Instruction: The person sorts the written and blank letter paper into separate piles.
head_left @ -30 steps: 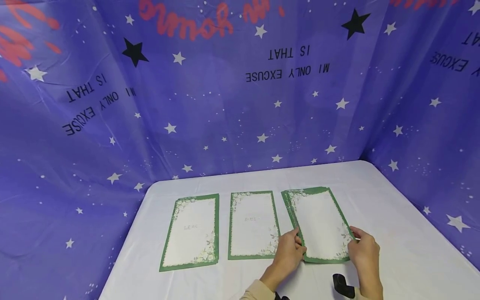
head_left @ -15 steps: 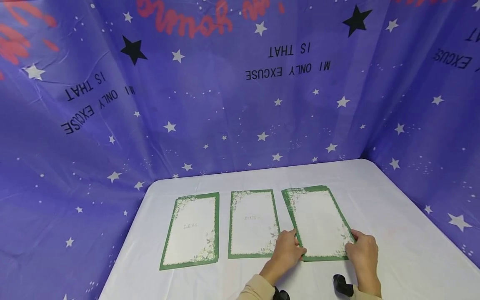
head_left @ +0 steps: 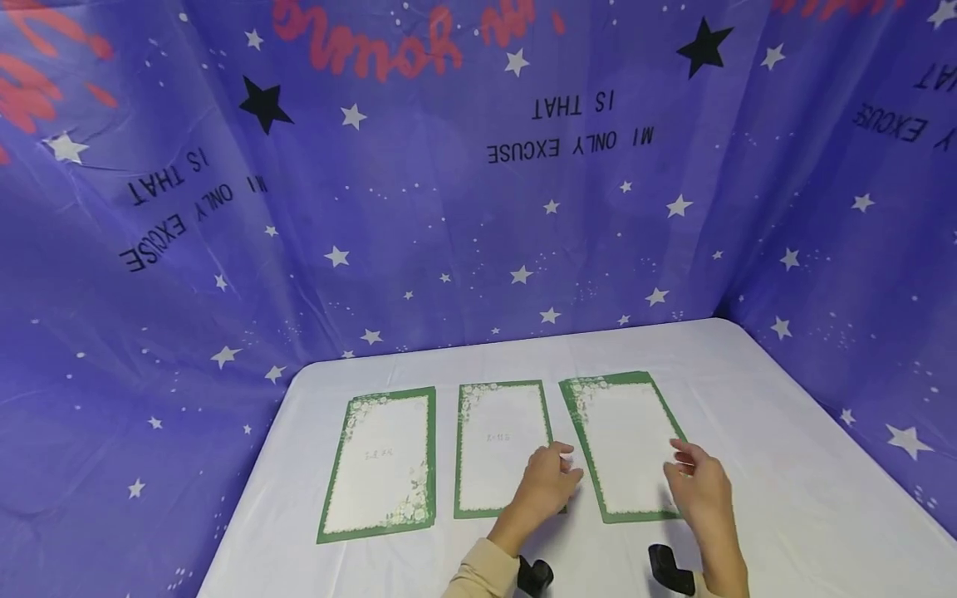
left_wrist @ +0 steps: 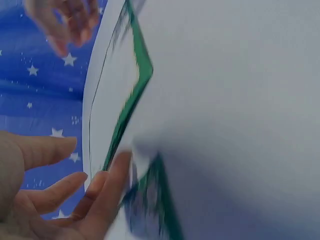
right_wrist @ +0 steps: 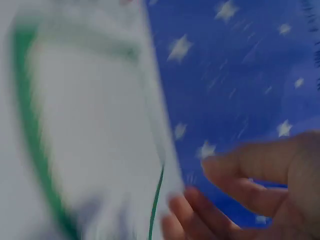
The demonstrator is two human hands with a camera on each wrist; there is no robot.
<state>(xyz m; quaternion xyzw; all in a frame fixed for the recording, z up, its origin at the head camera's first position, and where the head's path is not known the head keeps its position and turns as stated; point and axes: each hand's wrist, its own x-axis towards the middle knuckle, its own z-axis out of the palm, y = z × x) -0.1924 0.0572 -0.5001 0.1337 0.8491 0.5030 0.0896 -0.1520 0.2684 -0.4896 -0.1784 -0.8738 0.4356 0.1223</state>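
Three green-bordered, flower-printed sheets of paper lie in a row in the head view. My left hand (head_left: 544, 483) is over the right edge of the middle sheet (head_left: 499, 473), its fingers loosely bent and holding nothing. Above the right edge of the right-hand stack of sheets (head_left: 624, 448) is my right hand (head_left: 701, 490), with thumb and fingers apart and nothing between them. That stack's sheets are slightly fanned at the top left. In the left wrist view, the fingers (left_wrist: 107, 192) of the left hand are spread near two green borders. The right wrist view is blurred.
The left-hand stack of sheets (head_left: 383, 490) bears small handwriting, as does the middle sheet. A white cloth covers the table (head_left: 770, 415). Behind it hangs a purple curtain (head_left: 449, 208) with stars and lettering. Black wrist devices (head_left: 669, 569) are strapped near both hands.
Both hands have let go of the right-hand stack's lower edges. The left hand has moved left toward the middle sheet, and the right hand has lifted slightly up and left. The stack stays put.
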